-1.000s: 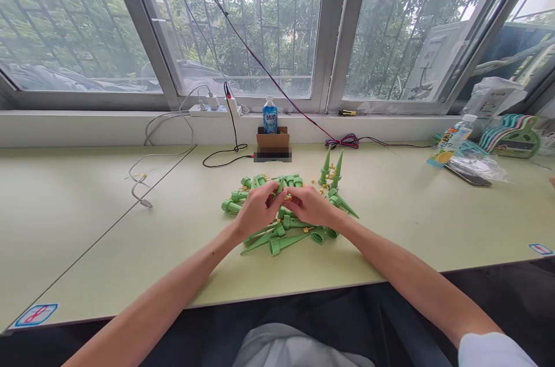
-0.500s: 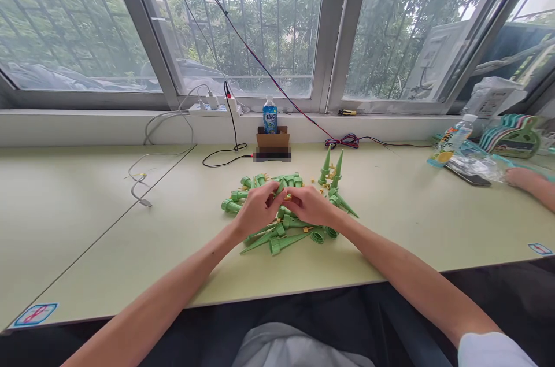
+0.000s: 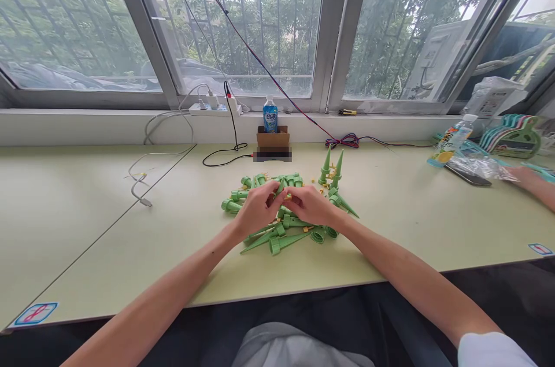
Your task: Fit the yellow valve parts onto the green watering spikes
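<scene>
My left hand (image 3: 258, 209) is closed around a green plant watering spike (image 3: 281, 184), its tip pointing up and away from me. Close against it, my right hand (image 3: 312, 206) pinches a small yellow valve piece (image 3: 288, 197) at the side of the spike. My fingers cover much of both parts, so I cannot tell how far the valve sits in. Under and around my hands lies a pile of similar green spikes (image 3: 286, 244). Two spikes (image 3: 337, 170) stand upright at the pile's right back, among small yellow pieces (image 3: 323, 190).
Behind the pile, a blue-labelled bottle (image 3: 270, 115) stands at a small cardboard box (image 3: 273, 138). Cables (image 3: 344, 140) run along the table's back. At right are a drink bottle (image 3: 453, 140), a phone (image 3: 468, 173), plastic wrap (image 3: 481, 166) and another person's hand (image 3: 522, 176).
Both my hands hold the same position, with the spike and valve piece between them. At the far right, another person's hand has come in and reached the plastic wrap, which has shifted a little.
</scene>
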A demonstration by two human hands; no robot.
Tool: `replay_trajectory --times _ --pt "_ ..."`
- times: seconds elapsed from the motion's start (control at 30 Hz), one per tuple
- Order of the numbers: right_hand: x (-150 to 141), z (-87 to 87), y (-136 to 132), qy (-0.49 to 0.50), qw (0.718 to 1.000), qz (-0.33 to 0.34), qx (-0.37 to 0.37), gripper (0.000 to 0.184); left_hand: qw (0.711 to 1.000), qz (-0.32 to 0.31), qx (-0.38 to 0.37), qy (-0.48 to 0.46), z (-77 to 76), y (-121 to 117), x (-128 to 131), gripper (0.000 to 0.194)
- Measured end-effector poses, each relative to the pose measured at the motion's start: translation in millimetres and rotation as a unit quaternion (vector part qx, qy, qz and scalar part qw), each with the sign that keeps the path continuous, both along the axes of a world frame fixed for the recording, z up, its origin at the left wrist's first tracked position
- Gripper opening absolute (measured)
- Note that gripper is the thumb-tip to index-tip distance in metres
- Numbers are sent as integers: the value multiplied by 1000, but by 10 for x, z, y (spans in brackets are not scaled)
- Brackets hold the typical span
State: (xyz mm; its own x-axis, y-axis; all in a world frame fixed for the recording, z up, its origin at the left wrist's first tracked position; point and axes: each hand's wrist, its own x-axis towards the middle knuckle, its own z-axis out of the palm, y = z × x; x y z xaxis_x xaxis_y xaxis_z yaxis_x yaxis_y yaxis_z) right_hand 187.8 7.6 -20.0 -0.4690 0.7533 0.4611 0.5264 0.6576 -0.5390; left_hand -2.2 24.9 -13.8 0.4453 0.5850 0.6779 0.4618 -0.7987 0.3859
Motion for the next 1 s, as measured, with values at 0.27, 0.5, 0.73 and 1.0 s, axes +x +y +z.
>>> replay_trajectory --times 0.27,0.5,0.73,1.0 --pt "2 -7 6 -2 1000 0 4 13 1000 -4 -15 -5 8 -15 4 30" --pt "-7 9 -7 -3 1000 -4 -3 13 1000 2 -6 -2 6 -14 7 30" --pt "-12 -7 8 -2 1000 -7 -3 13 1000 -1 -9 1 -3 -6 2 30" --pt "-2 -17 12 -2 1000 -3 -1 15 1000 -5 -10 4 -12 -2 -4 28"
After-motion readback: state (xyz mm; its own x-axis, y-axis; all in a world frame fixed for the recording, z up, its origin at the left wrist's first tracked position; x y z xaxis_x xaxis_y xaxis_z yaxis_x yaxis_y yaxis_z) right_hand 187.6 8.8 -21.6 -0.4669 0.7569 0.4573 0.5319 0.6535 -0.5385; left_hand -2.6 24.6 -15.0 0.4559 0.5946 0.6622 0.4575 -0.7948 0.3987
